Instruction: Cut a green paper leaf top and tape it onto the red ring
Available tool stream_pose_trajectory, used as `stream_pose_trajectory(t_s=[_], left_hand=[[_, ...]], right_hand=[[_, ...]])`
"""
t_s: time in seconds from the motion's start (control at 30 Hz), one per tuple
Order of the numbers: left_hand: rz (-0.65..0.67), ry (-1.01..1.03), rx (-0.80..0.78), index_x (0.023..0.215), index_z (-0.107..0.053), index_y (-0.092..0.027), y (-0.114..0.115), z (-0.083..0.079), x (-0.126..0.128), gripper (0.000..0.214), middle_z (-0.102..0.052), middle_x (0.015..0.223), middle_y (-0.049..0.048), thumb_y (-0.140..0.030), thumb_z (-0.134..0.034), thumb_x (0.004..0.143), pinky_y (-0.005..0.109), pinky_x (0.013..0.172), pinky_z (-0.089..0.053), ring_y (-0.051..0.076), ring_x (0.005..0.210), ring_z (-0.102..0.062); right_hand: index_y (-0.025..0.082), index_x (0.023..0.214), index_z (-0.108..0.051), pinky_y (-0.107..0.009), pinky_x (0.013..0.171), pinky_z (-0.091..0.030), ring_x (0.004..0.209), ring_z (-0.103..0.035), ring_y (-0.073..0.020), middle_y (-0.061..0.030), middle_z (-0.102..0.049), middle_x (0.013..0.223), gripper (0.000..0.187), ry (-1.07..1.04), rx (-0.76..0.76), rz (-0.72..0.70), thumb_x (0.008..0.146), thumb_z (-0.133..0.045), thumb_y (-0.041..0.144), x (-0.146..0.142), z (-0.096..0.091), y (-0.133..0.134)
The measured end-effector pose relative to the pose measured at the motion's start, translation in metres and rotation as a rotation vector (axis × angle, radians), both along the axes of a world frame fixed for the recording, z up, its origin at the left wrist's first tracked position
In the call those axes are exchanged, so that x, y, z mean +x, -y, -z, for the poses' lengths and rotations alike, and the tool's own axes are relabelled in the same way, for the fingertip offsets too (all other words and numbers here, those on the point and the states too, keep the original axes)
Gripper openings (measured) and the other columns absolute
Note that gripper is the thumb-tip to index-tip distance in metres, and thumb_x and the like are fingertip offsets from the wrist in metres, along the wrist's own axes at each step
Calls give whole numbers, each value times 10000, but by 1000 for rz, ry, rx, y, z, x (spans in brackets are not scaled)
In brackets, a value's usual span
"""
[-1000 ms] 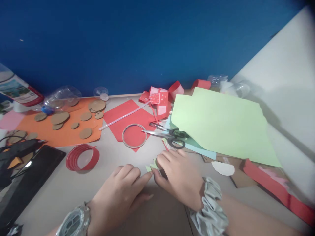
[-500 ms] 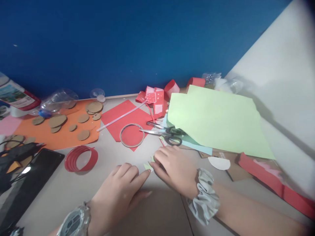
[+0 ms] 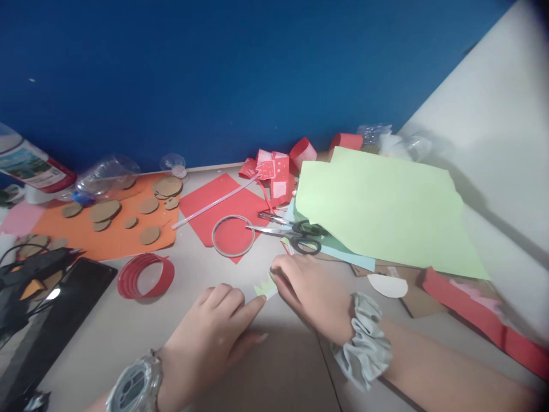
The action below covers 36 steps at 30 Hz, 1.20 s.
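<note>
A small light-green paper piece [image 3: 266, 288] with a jagged upper edge lies flat on the table between my hands. The index fingertip of my left hand [image 3: 218, 326] presses on its lower left corner, while the thumb is stretched apart and the other fingers are loosely bent. My right hand [image 3: 311, 297] has its fingers pinched together at the strip's right end, which they hide. Just beyond my right hand lie black-handled scissors [image 3: 306, 246], blades pointing left. A thin grey ring [image 3: 214, 246] rests partly on a red paper sheet [image 3: 201, 209].
A red paper coil [image 3: 124, 280] and a black phone [image 3: 96, 272] are at left. Behind them, cardboard discs [image 3: 105, 210] lie on orange paper [image 3: 128, 246]. Large green sheets [image 3: 386, 212] cover the back right, near a red strip [image 3: 463, 306]. A blue wall [image 3: 257, 74] bounds the back.
More of the green paper piece shows now, as my right fingers have shifted slightly right along it. My left fingertip stays on it. The whole view has moved a little.
</note>
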State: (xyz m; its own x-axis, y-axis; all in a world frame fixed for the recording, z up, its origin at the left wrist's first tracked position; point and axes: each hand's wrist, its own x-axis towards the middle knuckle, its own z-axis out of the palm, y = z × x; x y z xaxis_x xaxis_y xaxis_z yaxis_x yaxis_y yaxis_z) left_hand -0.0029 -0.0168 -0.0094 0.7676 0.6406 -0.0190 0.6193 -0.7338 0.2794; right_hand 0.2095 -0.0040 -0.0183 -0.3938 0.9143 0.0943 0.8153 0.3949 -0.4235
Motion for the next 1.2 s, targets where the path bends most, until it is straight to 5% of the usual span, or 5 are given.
stream_pose_trajectory(t_s=[0.27,0.4,0.67,0.87,1.2], left_hand=[[-161,197,-142,1166,-453,-185,-2,-6,-2,260,-542,941,52,-274,-498,926,352,767,-437,207,861,-508],[-289,217,-277,1148,-487,-215,-8,-8,-2,306,-522,914,29,-382,-542,898,349,794,-424,199,858,-502],[-509,371,-509,1123,-509,-225,-12,-23,13,262,-558,1015,34,-397,-412,950,328,877,-400,189,957,-526],[-365,576,-527,859,-555,-178,-36,-19,48,344,-568,818,18,-374,-303,987,284,767,-406,160,782,-522],[-203,597,-573,821,-544,-181,-45,-7,33,343,-547,756,13,-424,-343,957,272,713,-381,149,715,-496]], right_hand=[[181,1080,-513,-344,811,-425,941,-532,-219,-78,-556,1016,142,-192,21,34,959,-443,203,7,-2,-2],[181,929,-553,-381,819,-417,928,-508,-239,-63,-544,966,120,-198,-47,-4,881,-604,279,7,-2,-4],[185,789,-480,-347,790,-395,872,-498,-207,-33,-552,881,152,-319,-146,-51,910,-564,220,8,-3,-7],[185,787,-486,-335,755,-372,802,-515,-195,-12,-585,815,145,-355,-199,-80,907,-566,193,11,-4,-8],[202,784,-484,-281,647,-351,689,-495,-155,33,-512,691,167,-466,-380,-53,941,-504,254,21,-10,-13]])
